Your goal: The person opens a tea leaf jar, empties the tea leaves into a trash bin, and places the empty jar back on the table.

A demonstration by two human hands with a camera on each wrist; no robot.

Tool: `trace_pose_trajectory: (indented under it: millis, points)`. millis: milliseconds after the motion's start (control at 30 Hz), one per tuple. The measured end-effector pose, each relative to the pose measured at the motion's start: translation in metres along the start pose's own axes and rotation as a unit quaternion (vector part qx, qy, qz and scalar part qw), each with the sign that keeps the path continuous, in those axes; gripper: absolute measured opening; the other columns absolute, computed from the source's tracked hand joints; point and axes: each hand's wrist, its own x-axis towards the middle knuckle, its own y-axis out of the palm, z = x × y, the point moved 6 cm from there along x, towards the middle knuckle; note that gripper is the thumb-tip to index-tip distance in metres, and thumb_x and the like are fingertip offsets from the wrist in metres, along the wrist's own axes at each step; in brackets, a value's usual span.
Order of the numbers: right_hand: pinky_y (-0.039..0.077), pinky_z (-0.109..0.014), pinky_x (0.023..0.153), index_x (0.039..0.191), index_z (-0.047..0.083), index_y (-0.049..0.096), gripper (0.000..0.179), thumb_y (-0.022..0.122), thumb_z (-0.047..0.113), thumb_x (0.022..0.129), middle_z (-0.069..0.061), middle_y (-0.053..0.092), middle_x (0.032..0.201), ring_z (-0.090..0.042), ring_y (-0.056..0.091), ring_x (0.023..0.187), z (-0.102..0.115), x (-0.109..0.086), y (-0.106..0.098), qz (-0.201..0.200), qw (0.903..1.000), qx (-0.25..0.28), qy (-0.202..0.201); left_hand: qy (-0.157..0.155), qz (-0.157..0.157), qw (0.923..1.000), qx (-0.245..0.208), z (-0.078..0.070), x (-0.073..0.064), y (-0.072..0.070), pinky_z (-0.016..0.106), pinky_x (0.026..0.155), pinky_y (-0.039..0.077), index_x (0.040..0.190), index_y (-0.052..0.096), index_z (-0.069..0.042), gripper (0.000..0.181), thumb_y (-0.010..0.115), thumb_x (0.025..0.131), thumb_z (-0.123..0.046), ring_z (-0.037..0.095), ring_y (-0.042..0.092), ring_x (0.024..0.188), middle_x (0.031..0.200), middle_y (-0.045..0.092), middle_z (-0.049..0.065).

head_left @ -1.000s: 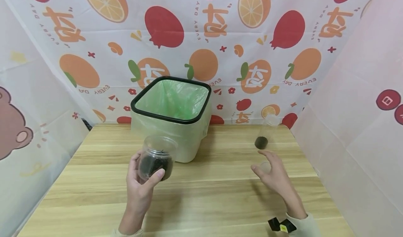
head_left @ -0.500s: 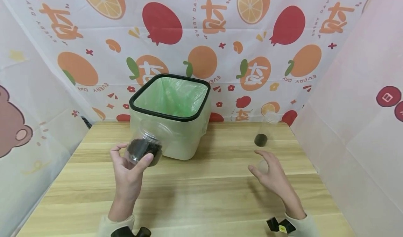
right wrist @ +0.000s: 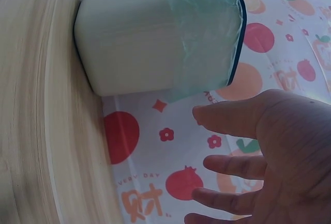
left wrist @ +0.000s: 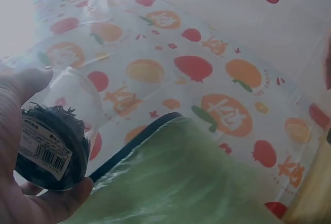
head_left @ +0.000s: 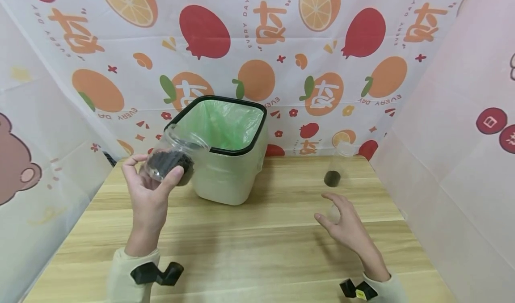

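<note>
My left hand (head_left: 149, 191) grips a clear plastic jar (head_left: 170, 157) between thumb and fingers. The jar is tilted, its uncapped mouth leaning towards the near left rim of a bin (head_left: 229, 178). Dark, shredded dry bits (left wrist: 59, 115) fill its lower part, and a barcode label (left wrist: 45, 149) shows on its base in the left wrist view. My right hand (head_left: 346, 225) hovers over the table on the right, thumb and fingers spread, holding nothing. Beside its thumb, partly hidden by the hand, is a clear round piece (head_left: 334, 212).
The bin has a black rim (head_left: 237, 152) and a green liner bag (head_left: 219, 124). At the back right stands another clear container (head_left: 339, 162) with dark stuff at its bottom. A fruit-print cloth (head_left: 265, 39) hangs behind the wooden table (head_left: 257, 258).
My left hand has moved left, up and away from me, with the jar tipping from nearly upright towards the bin. My right hand has barely moved.
</note>
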Motion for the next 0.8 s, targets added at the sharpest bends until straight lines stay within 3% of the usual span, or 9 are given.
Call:
trace_pose_trajectory:
  millis: [233, 567, 800]
  points:
    - [0.043, -0.065, 0.105, 0.136, 0.005, 0.059, 0.054, 0.079, 0.022, 0.088, -0.019, 0.060, 0.138, -0.043, 0.052, 0.131, 0.000, -0.002, -0.003, -0.002, 1.0000, -0.003, -0.003, 0.019, -0.002, 0.9988, 0.046, -0.011, 0.022, 0.005, 0.015, 0.083, 0.057, 0.126, 0.038, -0.015, 0.059, 0.070, 0.084, 0.011, 0.019, 0.062, 0.109, 0.133, 0.050, 0.013]
    - [0.043, -0.064, 0.106, 0.135, 0.005, 0.060, 0.054, 0.080, 0.022, 0.088, -0.018, 0.061, 0.138, -0.042, 0.052, 0.131, 0.003, -0.003, -0.005, -0.004, 1.0000, -0.003, -0.002, 0.027, 0.003, 0.9955, 0.090, -0.019, 0.046, 0.013, 0.017, 0.084, 0.055, 0.134, 0.045, -0.015, 0.069, 0.080, 0.078, 0.004, 0.022, 0.066, 0.103, 0.135, 0.055, 0.009]
    - [0.042, -0.066, 0.106, 0.136, 0.006, 0.059, 0.054, 0.079, 0.023, 0.089, -0.019, 0.059, 0.140, -0.043, 0.051, 0.133, 0.006, -0.003, -0.007, -0.001, 1.0000, 0.000, -0.006, 0.022, 0.018, 0.9875, 0.155, -0.019, 0.058, 0.018, 0.017, 0.081, 0.055, 0.137, 0.048, -0.017, 0.072, 0.085, 0.077, -0.002, 0.020, 0.065, 0.107, 0.138, 0.058, 0.004]
